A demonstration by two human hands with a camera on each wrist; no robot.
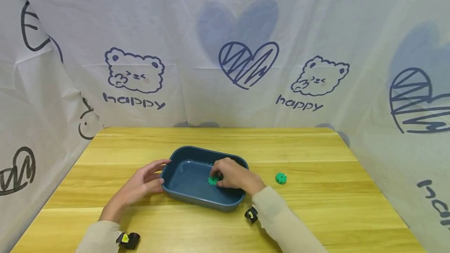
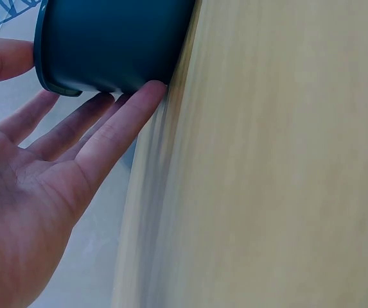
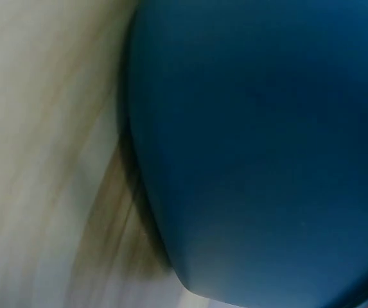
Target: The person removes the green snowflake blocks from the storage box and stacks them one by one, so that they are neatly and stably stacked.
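A dark blue rectangular bin (image 1: 190, 196) with rounded corners stands on the wooden table. At its left end, my left hand (image 1: 145, 180) touches the rim and wall with nearly straight, spread fingers; in the left wrist view the fingertips of that hand (image 2: 36, 186) rest against the outer wall of the bin (image 2: 119, 45). Inside the bin, my right hand (image 1: 230, 173) pinches a small green notched disc (image 1: 212, 181) low over the floor, thumb and fingers partly covering it. The right wrist view holds only the bin's outer wall (image 3: 254, 154); the hand is hidden there.
A second green notched piece (image 1: 281, 178) lies on the table (image 1: 316, 206) to the right of the bin. White cloth (image 1: 197, 89) printed with bears and hearts hangs behind the table and along both sides.
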